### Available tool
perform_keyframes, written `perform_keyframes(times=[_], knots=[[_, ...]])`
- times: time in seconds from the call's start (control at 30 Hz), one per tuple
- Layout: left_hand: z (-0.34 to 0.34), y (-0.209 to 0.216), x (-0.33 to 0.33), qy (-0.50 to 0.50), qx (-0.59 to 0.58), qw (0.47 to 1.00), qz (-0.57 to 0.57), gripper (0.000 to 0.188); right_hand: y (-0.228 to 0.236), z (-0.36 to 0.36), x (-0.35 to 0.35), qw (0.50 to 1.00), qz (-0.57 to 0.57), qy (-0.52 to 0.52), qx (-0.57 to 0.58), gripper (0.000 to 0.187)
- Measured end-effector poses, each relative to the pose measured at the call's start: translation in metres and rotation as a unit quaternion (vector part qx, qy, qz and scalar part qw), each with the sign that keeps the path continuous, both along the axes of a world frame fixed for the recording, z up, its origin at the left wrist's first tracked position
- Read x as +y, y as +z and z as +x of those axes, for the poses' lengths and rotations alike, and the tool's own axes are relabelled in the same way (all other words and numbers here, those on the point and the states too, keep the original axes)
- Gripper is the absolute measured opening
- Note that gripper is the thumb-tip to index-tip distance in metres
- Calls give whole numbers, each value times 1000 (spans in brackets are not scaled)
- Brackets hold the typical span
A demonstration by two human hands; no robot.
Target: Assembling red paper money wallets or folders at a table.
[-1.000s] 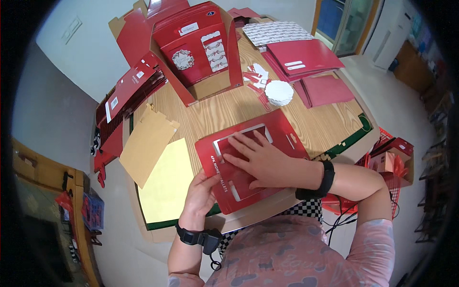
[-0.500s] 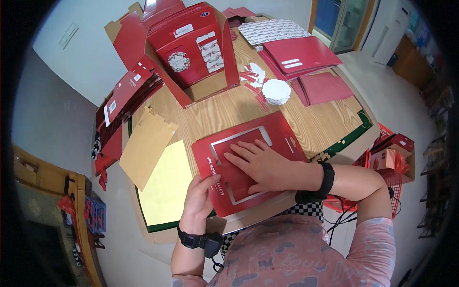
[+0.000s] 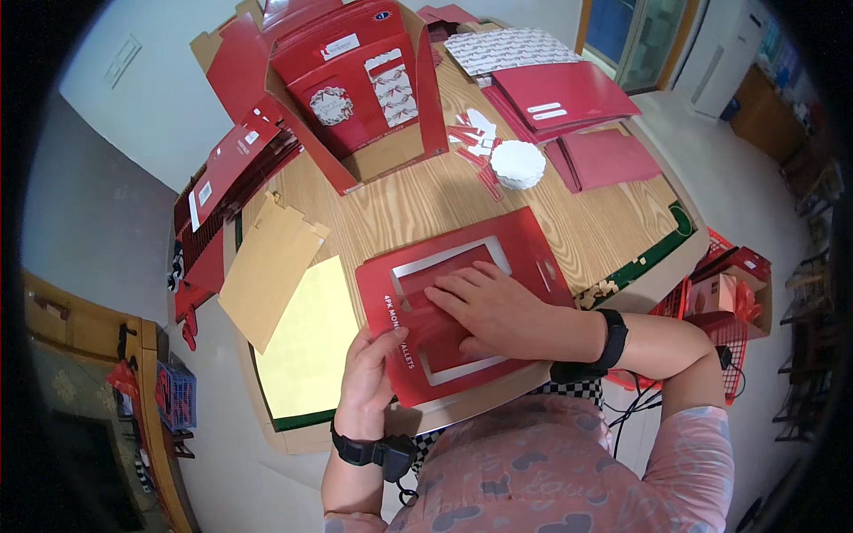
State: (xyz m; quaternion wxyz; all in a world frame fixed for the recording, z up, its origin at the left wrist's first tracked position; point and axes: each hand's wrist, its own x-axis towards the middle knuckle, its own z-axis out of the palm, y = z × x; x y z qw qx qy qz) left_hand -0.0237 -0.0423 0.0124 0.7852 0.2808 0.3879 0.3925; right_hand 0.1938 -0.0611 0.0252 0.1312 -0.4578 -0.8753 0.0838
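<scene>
"What do you have down there?"
"From my remote seat I see a flat red card pack (image 3: pixel 435 333) on the worktop (image 3: pixel 400 191), lying over its near edge."
"Which way up?"
"Printed side up. I make out a white border (image 3: pixel 447 258) around a red panel, partly covered, and white lettering (image 3: pixel 408 357) down the left side."
"Square to you?"
"No, slantwise, the right side farther in. I spot a hanging slot (image 3: pixel 548 268) there."

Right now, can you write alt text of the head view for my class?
A right hand rests on a flat red package while the left hand holds its left edge. Beyond, an open red box and white scalloped cards sit on a wooden table.
</scene>
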Motion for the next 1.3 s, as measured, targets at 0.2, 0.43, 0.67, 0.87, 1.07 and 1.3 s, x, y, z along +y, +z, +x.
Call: perform_keyframes(times=[0.2,0.43,0.67,0.87,1.07,1.3], knots=[[-3,-2,-2,-2,5,1000,-9,41,-4,2,3,999,-27,12,44,69],[-8,-5,-6,-4,19,999,27,47,3,7,1,999,27,6,21,61],[-8,5,-13,36,34,997,63,52,-1,10,7,1000,-10,21,-1,52],[0,26,-13,36,483,723,493,61,-3,15,11,999,-19,34,5,47],[35,15,-7,-170,555,588,563,61,-8,17,11,999,-3,42,5,44],[38,18,-8,-156,557,584,570,53,-11,40,9,999,-23,11,-46,49]])
